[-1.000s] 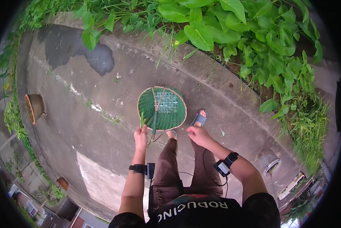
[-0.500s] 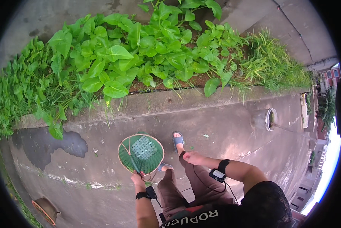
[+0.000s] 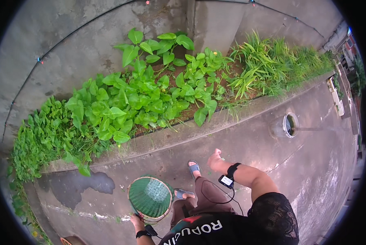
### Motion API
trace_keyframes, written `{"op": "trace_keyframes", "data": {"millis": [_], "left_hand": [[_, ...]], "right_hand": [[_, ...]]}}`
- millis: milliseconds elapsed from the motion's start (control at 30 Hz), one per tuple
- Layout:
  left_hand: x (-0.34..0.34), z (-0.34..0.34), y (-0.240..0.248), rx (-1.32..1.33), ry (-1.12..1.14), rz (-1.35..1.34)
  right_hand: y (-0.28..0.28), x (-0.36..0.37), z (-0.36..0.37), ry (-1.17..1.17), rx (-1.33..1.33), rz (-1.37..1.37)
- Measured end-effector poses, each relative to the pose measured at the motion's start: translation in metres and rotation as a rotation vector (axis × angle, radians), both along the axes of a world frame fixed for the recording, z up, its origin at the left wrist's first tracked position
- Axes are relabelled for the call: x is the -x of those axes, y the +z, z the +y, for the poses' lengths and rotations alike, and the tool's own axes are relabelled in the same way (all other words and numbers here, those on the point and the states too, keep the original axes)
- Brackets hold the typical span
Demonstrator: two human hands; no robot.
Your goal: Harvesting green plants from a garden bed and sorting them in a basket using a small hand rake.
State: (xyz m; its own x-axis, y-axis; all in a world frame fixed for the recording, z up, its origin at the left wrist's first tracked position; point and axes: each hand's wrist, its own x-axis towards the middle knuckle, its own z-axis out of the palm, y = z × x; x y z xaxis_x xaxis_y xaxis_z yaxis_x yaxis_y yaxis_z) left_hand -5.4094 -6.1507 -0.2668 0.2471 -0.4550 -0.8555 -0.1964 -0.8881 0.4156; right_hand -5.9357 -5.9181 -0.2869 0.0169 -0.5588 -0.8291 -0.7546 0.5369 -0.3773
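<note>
A round green woven basket (image 3: 148,200) with a tan rim hangs low at the left, tilted so that its inside and pale checkered bottom show. My left hand (image 3: 137,221) is closed at the basket's near edge, on what looks like its handle; part of the grip is hidden. Out in front of my right thigh, my right hand (image 3: 214,159) hangs in the air with its fingers curled in. Nothing shows in it, and it touches neither the basket nor the plants.
Ahead lies a raised bed of broad-leaved green plants (image 3: 138,100) behind a concrete curb (image 3: 174,134). Grassy plants (image 3: 268,61) grow at its right. A pale bucket (image 3: 279,125) with a long handle stands at the right. A wet patch (image 3: 78,188) darkens the concrete.
My view has tilted up, showing more wall behind the bed. My right hand has swung forward and outward from my knee. The basket has turned, and its handle no longer crosses its opening.
</note>
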Motion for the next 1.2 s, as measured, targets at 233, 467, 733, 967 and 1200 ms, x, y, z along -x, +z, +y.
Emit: {"op": "trace_keyframes", "data": {"millis": [233,467,733,967,1200], "left_hand": [[-0.047,-0.002,0.039,0.195,-0.031,-0.223],[-0.084,-0.003,0.045,0.346,-0.002,-0.321],[-0.152,0.009,0.025,0.306,0.042,-0.233],[-0.154,0.004,0.001,0.188,-0.012,-0.238],[-0.182,-0.008,-0.037,0.183,-0.725,-0.498]], "right_hand": [[0.068,0.024,0.073,-0.283,0.209,0.091],[0.070,-0.044,0.126,-0.263,0.086,0.111],[-0.008,-0.125,0.181,-0.749,0.177,0.194],[0.059,-0.167,0.154,-1.077,0.152,0.024],[0.076,-0.200,0.157,-1.203,0.240,0.039]]}}
